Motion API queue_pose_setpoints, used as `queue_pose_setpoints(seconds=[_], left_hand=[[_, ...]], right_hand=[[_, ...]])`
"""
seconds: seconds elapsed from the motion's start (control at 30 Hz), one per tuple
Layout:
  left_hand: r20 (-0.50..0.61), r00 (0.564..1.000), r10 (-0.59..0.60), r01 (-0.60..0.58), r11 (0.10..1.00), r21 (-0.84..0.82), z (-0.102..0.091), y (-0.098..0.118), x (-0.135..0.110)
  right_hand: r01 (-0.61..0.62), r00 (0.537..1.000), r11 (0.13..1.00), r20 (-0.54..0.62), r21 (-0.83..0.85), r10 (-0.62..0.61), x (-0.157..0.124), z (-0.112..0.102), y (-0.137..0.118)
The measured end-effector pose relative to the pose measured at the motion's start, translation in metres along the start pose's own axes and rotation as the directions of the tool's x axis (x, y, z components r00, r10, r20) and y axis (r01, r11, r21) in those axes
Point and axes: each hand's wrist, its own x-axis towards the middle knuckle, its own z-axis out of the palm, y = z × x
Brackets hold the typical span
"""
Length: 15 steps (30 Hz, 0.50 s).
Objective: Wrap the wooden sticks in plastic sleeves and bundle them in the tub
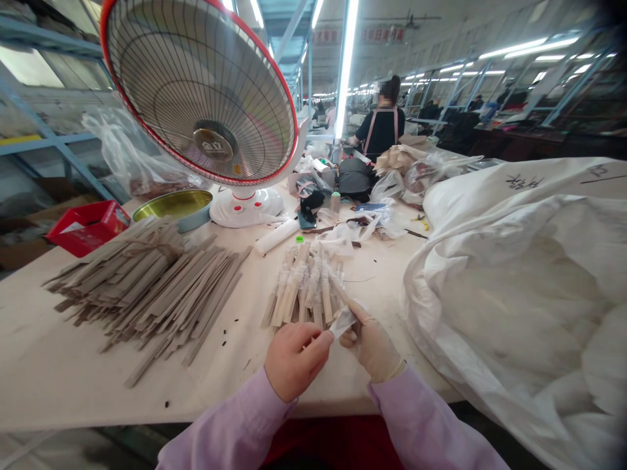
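My left hand (292, 358) is bare, curled into a pinch on one end of a small white wrapped piece (341, 321). My right hand (371, 341) wears a pale glove and pinches the other end of the same piece, index finger stretched toward a row of wrapped sticks (306, 287) lying just beyond on the pale table (59, 365). Both sleeves are lilac. A large heap of flat tan strips (151, 287) lies to the left of my hands.
A red-rimmed dish heater (200, 91) stands at the back left beside a round tin (174, 205) and a red box (88, 225). A big white sack (529, 287) fills the right side. A person in a dark top (382, 127) works further along.
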Motion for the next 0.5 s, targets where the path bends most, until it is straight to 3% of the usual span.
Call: queue_pose_setpoints(seconds=[0.27,0.4,0.5], left_hand=[[0.022,0.999,0.049,-0.048,0.998,-0.027,0.010,-0.007,-0.015],[0.004,1.000,-0.021,0.021,1.000,0.021,0.005,-0.002,-0.019],[0.063,0.997,0.042,-0.044,0.999,0.018,0.003,-0.014,-0.022]], right_hand=[[-0.109,0.988,0.994,0.105,-0.007,0.109,-0.010,0.006,-0.001],[0.006,0.992,0.978,0.123,-0.210,0.020,-0.026,0.012,0.007],[0.081,0.988,0.967,0.145,-0.240,-0.047,-0.030,0.010,0.008]])
